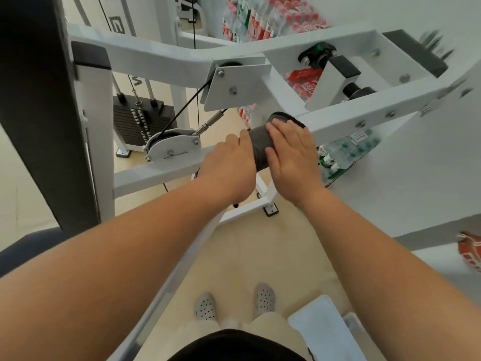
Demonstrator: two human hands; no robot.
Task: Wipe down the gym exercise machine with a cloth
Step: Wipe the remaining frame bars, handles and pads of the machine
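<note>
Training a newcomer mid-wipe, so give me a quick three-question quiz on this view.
1. True or false: the left hand and right hand both touch the cloth.
2. The cloth is: A white, B dark grey, C red.
3. Fill in: the weight stack stands on the person's ___ side.
Key: 1 true; 2 B; 3 left.

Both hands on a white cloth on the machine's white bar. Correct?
No. The cloth is dark grey, not white; the head view shows it. The left hand and right hand are on it, on the machine's white bar.
</note>
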